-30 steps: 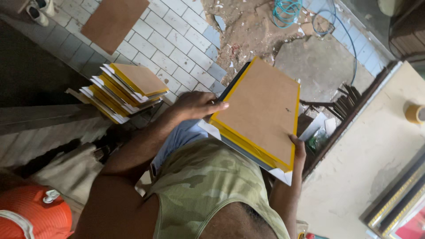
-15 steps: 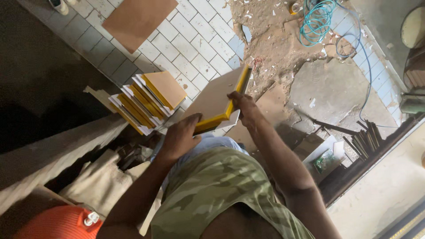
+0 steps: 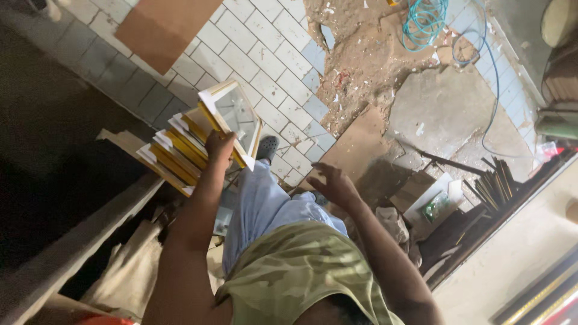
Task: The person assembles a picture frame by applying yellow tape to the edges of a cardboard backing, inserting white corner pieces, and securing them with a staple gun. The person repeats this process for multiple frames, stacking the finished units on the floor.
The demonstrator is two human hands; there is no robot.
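Head view shows the left hand (image 3: 220, 146) gripping a rectangular picture frame with yellow edges, white face and glass pane (image 3: 232, 120), tilted atop a leaning stack of yellow-and-white frames (image 3: 171, 157) above the white-tiled floor (image 3: 265, 54). Nearby, the right hand (image 3: 332, 185) hovers spread and empty over a brown cardboard sheet (image 3: 355, 147).

A coiled teal cable (image 3: 424, 23) lies on broken floor tiles (image 3: 265, 66).

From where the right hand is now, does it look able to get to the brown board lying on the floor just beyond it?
Probably yes. The right hand hangs open and empty, and the brown board lies flat on the floor just past its fingers with nothing between them. The left hand is busy with the framed panel.
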